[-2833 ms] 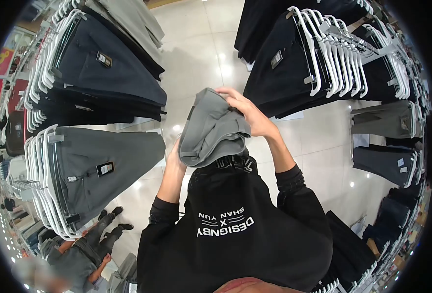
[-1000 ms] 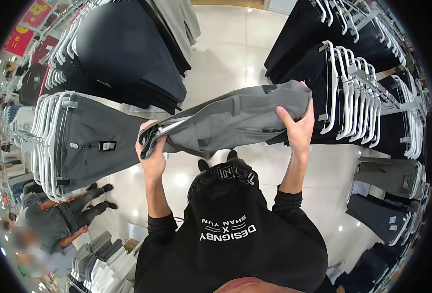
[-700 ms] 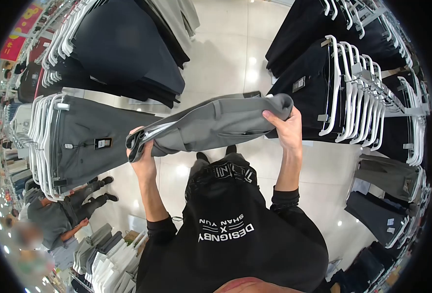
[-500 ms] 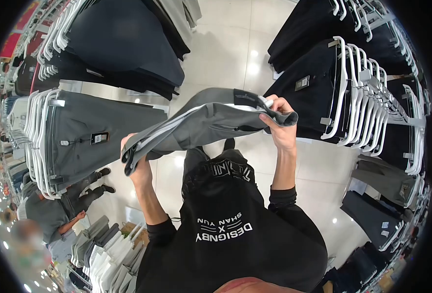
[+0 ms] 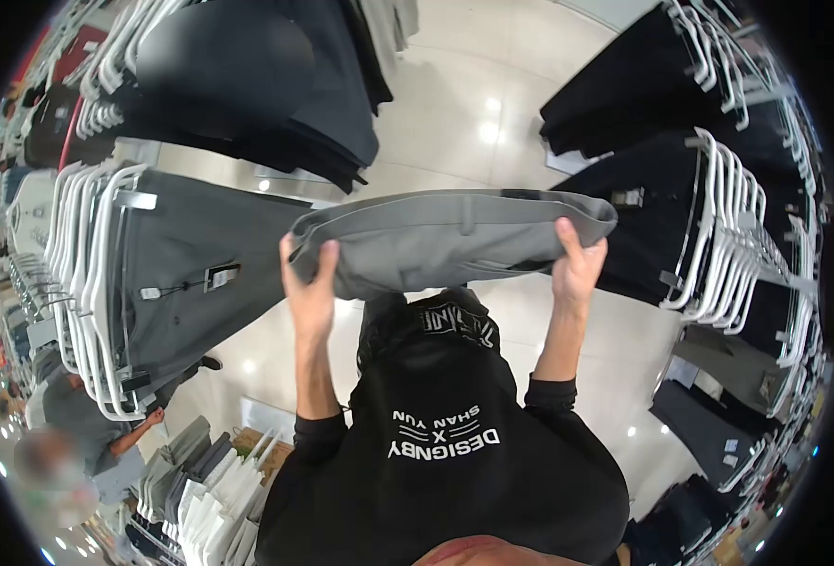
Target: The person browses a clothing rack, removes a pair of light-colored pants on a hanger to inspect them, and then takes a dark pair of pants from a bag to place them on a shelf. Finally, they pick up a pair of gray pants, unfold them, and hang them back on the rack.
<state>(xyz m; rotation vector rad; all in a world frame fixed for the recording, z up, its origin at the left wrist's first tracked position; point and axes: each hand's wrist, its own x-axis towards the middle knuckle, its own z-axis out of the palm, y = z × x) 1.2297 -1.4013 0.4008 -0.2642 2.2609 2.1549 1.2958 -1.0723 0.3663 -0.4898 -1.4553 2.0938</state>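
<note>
A pair of grey trousers (image 5: 417, 250) is stretched sideways between my two hands in front of my body. Its waistband runs along the top, with a belt loop near the middle and a dark patch inside the right part. My left hand (image 5: 311, 292) pinches the left end of the waistband, thumb on the near side. At the other end my right hand (image 5: 579, 264) grips the waistband, its thumb pressed on the near face and the fingers partly hidden behind. The lower part of the trousers hangs out of sight.
Grey trousers (image 5: 200, 274) hang on white hangers at the left, dark trousers (image 5: 332, 113) behind them. More black trousers (image 5: 648, 212) hang at the right. Light folded garments (image 5: 214, 500) are at lower left, where another person (image 5: 82, 420) stands. The floor (image 5: 473, 104) is shiny tile.
The trousers have turned and been pulled straighter, so the waistband now spans both hands. My left hand has moved up and right to the waistband's end; my right hand has shifted slightly right.
</note>
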